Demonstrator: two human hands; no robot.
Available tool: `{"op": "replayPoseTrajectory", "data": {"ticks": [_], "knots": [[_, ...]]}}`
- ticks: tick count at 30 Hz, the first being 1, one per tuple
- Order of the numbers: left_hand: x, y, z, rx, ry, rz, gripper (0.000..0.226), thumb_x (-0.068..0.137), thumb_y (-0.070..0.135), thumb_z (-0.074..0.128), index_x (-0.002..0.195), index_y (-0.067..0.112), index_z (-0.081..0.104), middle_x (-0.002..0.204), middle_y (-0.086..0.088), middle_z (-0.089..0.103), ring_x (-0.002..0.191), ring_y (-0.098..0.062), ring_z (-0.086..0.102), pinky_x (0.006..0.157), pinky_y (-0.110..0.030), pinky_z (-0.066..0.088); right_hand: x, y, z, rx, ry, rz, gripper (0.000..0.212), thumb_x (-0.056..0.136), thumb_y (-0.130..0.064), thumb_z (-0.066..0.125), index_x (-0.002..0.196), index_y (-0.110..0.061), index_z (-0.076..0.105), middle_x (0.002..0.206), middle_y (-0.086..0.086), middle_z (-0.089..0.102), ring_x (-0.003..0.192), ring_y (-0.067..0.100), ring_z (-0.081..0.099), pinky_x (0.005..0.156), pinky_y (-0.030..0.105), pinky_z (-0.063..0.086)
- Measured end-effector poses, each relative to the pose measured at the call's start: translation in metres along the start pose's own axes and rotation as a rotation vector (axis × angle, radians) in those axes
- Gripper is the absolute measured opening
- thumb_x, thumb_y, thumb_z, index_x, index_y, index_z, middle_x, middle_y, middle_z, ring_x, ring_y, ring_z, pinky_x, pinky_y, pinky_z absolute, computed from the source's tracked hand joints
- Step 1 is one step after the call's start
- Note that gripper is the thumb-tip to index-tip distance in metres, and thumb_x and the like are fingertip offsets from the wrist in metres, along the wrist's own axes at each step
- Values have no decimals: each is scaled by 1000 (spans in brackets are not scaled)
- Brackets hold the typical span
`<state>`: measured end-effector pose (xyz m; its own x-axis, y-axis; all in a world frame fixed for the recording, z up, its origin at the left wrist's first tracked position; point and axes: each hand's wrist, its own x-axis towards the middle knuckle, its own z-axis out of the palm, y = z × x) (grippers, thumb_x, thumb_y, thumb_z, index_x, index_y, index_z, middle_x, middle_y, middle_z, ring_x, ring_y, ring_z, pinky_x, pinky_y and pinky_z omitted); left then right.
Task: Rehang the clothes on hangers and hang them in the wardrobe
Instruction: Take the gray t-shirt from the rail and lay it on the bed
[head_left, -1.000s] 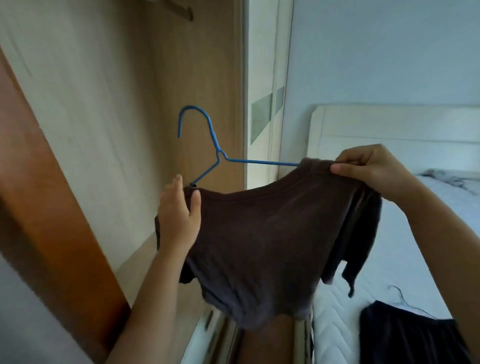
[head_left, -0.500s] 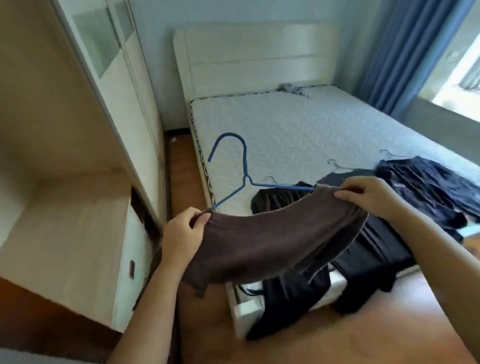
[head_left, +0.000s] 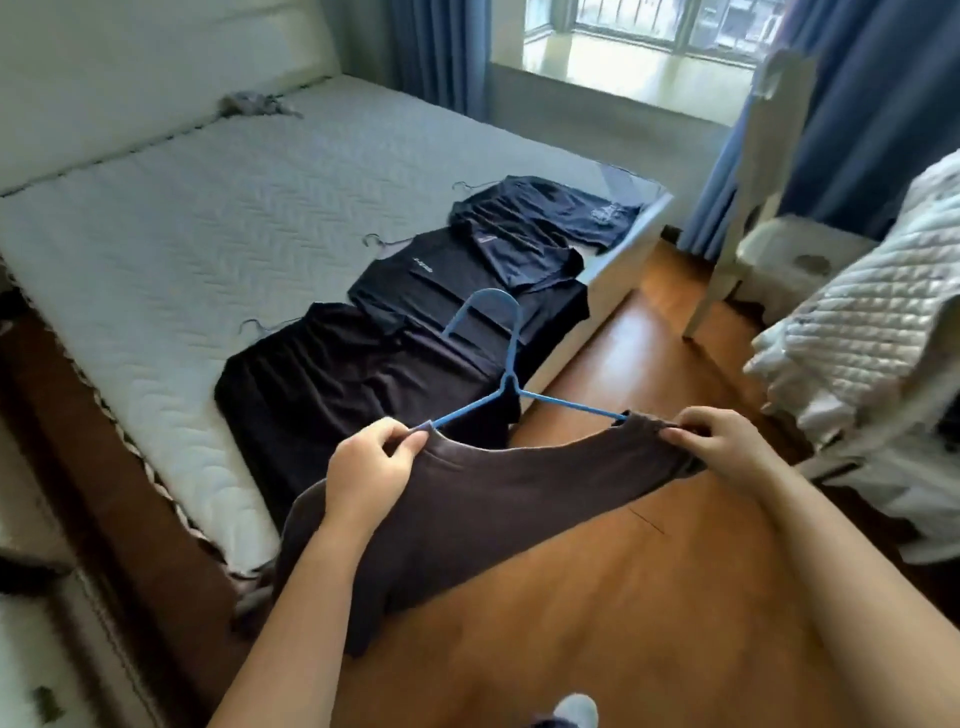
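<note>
A brown T-shirt (head_left: 483, 514) hangs on a blue wire hanger (head_left: 506, 374), held out over the wooden floor beside the bed. My left hand (head_left: 371, 467) pinches the shirt's left shoulder over the hanger end. My right hand (head_left: 719, 441) grips the right shoulder the same way. The hanger's hook points up and away from me. Three dark shirts lie in a row on the mattress: a black one (head_left: 332, 379) nearest, another black one (head_left: 452, 280), and a navy one (head_left: 540, 218) farthest, each with a thin hanger hook showing at its collar. The wardrobe is out of view.
The white quilted mattress (head_left: 208, 218) fills the left and centre. A white chair (head_left: 769, 218) stands by blue curtains (head_left: 857, 104) at the right. A white quilted cover (head_left: 872, 338) is heaped at the right edge. A small grey cloth (head_left: 254, 104) lies near the headboard.
My view has swung right, away from the wardrobe and across the bed toward the window. Both hands kept their hold on the brown T-shirt and hanger, now lower over the floor.
</note>
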<state>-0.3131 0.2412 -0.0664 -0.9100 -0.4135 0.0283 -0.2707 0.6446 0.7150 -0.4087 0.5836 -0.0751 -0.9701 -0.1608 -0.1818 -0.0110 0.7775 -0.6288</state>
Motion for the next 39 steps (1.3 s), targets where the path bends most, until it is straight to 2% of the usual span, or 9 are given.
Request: {"op": "replayPoseTrajectory", "data": {"ticks": [5,8,10,14,16,24,27,33,39], "knots": [[-4,82,92,-48,-205,117,14,82,26,65,73,16,66,67,6,64,72,-15,59,66,-24,39,-38,95,-77,85,143,165,13,80,-21,68,69,-16,64,73,6,64,75,23,57,72,36,44],[1,119,135,-57,-320,176,14,83,23,65,70,17,64,65,8,62,66,-7,56,57,-8,37,-53,131,-104,86,215,241,12,80,-19,68,75,-9,65,81,8,65,81,23,57,72,31,39],[9,137,161,-41,-399,212,12,83,22,65,72,17,64,66,6,62,65,-5,55,56,-4,37,-55,153,-116,106,268,292,10,80,-18,69,75,-10,64,82,8,64,82,22,56,73,28,36],[41,164,212,-45,-496,237,12,83,21,65,78,11,68,75,-2,68,73,-13,61,63,-15,42,-35,183,-138,149,347,392,10,78,-19,70,78,-11,64,83,4,61,84,19,55,75,26,35],[67,177,235,-64,-505,246,10,83,19,65,77,11,67,74,-2,67,73,-15,61,65,-20,45,-11,194,-150,140,371,416,10,78,-20,71,77,-12,63,85,4,60,85,19,54,76,26,35],[217,232,314,-147,-508,236,12,84,20,64,73,15,65,68,3,64,67,-9,56,56,-8,39,153,206,-206,142,409,495,12,77,-21,72,75,-14,63,82,3,61,85,20,55,73,26,36],[276,242,323,-153,-456,209,13,84,21,63,75,12,66,69,2,64,69,-10,57,60,-8,38,223,196,-217,145,386,473,17,78,-22,71,68,-23,58,73,-5,59,83,18,55,73,28,37],[360,235,334,-158,-391,57,13,83,20,64,73,13,65,68,5,64,63,-7,53,62,-12,38,345,187,-219,199,308,386,19,78,-21,70,66,-30,57,84,1,62,87,19,56,72,27,39],[433,262,389,-147,-283,-71,18,85,21,62,67,19,59,64,8,60,65,-7,53,62,-21,39,474,203,-242,159,291,317,6,78,-17,69,79,-14,64,88,6,61,88,20,54,75,28,37]]}}
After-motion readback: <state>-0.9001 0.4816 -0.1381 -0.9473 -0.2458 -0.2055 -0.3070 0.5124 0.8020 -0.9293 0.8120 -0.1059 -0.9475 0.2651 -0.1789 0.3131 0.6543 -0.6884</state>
